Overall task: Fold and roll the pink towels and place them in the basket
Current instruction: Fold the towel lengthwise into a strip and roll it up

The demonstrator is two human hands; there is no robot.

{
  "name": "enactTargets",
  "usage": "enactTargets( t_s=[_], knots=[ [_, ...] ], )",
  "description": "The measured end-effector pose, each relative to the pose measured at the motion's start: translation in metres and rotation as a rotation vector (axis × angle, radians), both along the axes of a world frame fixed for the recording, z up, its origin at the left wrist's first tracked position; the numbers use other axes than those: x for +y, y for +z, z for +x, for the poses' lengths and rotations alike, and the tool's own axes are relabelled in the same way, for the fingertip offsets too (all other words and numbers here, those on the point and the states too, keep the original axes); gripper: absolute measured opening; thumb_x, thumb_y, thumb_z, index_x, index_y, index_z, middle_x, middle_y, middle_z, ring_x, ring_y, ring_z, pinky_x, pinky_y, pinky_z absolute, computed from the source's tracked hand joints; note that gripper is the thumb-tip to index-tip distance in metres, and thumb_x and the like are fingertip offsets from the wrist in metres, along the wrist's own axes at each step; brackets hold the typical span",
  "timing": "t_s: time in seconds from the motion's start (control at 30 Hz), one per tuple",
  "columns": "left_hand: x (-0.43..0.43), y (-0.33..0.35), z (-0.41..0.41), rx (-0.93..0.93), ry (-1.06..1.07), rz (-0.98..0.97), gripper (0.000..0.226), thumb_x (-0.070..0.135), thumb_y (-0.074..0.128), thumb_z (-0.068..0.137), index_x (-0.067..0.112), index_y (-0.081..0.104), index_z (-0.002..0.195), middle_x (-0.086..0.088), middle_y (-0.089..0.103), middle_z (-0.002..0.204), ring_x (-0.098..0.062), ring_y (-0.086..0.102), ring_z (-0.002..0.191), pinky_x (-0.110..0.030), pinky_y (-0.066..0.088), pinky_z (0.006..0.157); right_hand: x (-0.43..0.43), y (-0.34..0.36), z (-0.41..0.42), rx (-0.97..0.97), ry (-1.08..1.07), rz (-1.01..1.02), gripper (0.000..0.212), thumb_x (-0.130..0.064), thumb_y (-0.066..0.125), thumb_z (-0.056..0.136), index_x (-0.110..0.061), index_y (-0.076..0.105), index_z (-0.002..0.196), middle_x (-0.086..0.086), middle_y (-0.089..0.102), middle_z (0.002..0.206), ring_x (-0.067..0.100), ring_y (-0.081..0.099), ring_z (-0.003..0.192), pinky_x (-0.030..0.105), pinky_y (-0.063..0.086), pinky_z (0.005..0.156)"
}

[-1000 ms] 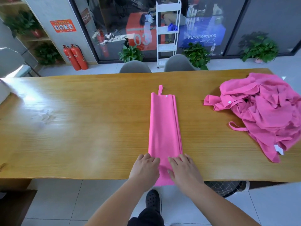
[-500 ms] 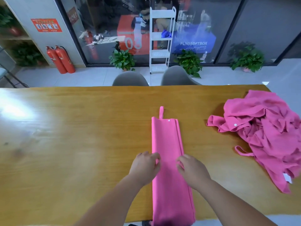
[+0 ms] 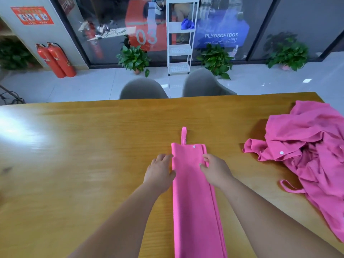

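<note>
The folded towel [image 3: 193, 192] lies on the surface [image 3: 83, 164] before me, running near to far, its loop [image 3: 183, 135] at the far end. My left hand [image 3: 160, 173] rests at its left edge; my right hand [image 3: 216, 172] pinches its right edge. A heap of towels [image 3: 312, 151] lies at the right. Two chairs [image 3: 143, 89] stand behind the surface.

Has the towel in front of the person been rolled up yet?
No, the folded towel lies flat as a long strip on the table.

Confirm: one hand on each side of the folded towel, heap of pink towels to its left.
Wrong side: in the head view the heap of pink towels lies right of the folded towel. The left hand and right hand do flank it.
</note>
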State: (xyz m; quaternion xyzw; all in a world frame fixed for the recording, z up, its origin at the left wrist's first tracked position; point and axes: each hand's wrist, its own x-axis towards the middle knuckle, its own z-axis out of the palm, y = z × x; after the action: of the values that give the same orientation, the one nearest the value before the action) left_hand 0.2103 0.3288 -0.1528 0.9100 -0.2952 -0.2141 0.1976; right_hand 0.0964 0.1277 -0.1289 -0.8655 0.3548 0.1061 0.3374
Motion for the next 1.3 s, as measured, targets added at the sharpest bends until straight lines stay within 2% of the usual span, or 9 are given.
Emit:
enactTargets(
  t_s=[0.17,0.3,0.43,0.73,0.83,1.03,1.13,1.23,1.3],
  knots=[
    [-0.02,-0.004,0.019,0.012,0.014,0.008,0.075,0.028,0.064,0.096,0.031,0.029,0.162,0.011,0.033,0.166,-0.03,0.042,0.141,-0.046,0.045,0.111,-0.016,-0.018,0.035,-0.015,-0.156,0.074,0.047,-0.035,0.067,0.1,-0.019,0.059,0.143,0.001,0.07,0.126,0.024,0.067,0.109,0.032,0.051,0.087],
    [-0.035,-0.007,0.034,-0.031,0.022,-0.021,0.079,0.042,0.063,0.098,0.028,0.023,0.165,0.012,0.034,0.167,-0.026,0.025,0.151,-0.047,0.033,0.119,-0.02,-0.026,0.047,-0.089,-0.187,0.143,0.012,-0.034,0.072,0.097,-0.022,0.073,0.099,-0.007,0.073,0.088,0.022,0.069,0.086,0.038,0.056,0.08],
    [-0.048,-0.014,0.054,-0.029,-0.057,-0.015,0.076,0.049,0.063,0.098,0.032,0.027,0.162,0.013,0.048,0.156,-0.025,0.026,0.147,-0.046,0.03,0.119,-0.035,-0.03,0.036,-0.229,-0.217,0.214,0.007,-0.03,0.066,0.102,-0.027,0.066,0.096,-0.011,0.071,0.09,0.011,0.066,0.085,0.028,0.046,0.068],
    [-0.079,-0.01,0.107,-0.001,-0.189,0.116,0.039,0.037,0.067,0.099,0.039,0.06,0.138,0.016,0.062,0.11,-0.02,0.047,0.117,-0.041,0.04,0.103,-0.066,-0.047,0.05,-0.109,-0.193,0.167,0.012,-0.031,0.072,0.098,-0.026,0.072,0.086,-0.008,0.073,0.074,0.016,0.069,0.074,0.032,0.047,0.064],
    [-0.079,-0.021,0.106,-0.032,-0.089,0.102,0.035,0.031,0.071,0.097,0.038,0.061,0.131,0.012,0.062,0.112,-0.021,0.054,0.114,-0.041,0.046,0.099,-0.072,-0.046,0.056,-0.072,-0.178,0.045,0.009,-0.035,0.081,0.091,-0.03,0.073,0.09,-0.012,0.07,0.079,0.013,0.067,0.081,0.032,0.053,0.073],
    [-0.075,-0.031,0.085,-0.032,0.242,0.063,0.042,0.045,0.07,0.095,0.027,0.059,0.131,0.006,0.064,0.114,-0.02,0.063,0.106,-0.042,0.055,0.088,-0.08,-0.045,0.071,-0.013,-0.105,0.009,0.033,-0.046,0.088,0.081,-0.034,0.064,0.1,-0.014,0.068,0.083,0.011,0.066,0.082,0.034,0.055,0.072],
    [-0.078,-0.028,0.085,0.082,0.278,0.114,0.042,0.048,0.073,0.092,0.027,0.059,0.125,0.007,0.071,0.1,-0.019,0.067,0.096,-0.038,0.056,0.076,-0.082,-0.045,0.081,0.053,-0.089,0.054,0.026,-0.046,0.089,0.078,-0.029,0.071,0.087,-0.011,0.071,0.082,0.014,0.069,0.081,0.036,0.058,0.073],
    [-0.078,-0.022,0.092,0.312,0.39,0.027,0.025,0.039,0.081,0.088,0.022,0.067,0.099,0.005,0.072,0.087,-0.019,0.068,0.082,-0.034,0.057,0.068,-0.086,-0.043,0.081,0.018,-0.095,0.128,0.022,-0.037,0.092,0.076,-0.026,0.073,0.08,-0.008,0.074,0.084,0.011,0.069,0.079,0.033,0.057,0.071],
    [-0.073,-0.015,0.097,0.469,0.47,-0.06,0.023,0.034,0.084,0.088,0.014,0.073,0.091,0.0,0.072,0.084,-0.02,0.066,0.075,-0.032,0.057,0.066,-0.089,-0.034,0.078,-0.075,-0.176,0.369,0.021,-0.021,0.093,0.078,-0.02,0.072,0.083,0.001,0.079,0.087,0.016,0.072,0.079,0.04,0.063,0.077]
  ],
)
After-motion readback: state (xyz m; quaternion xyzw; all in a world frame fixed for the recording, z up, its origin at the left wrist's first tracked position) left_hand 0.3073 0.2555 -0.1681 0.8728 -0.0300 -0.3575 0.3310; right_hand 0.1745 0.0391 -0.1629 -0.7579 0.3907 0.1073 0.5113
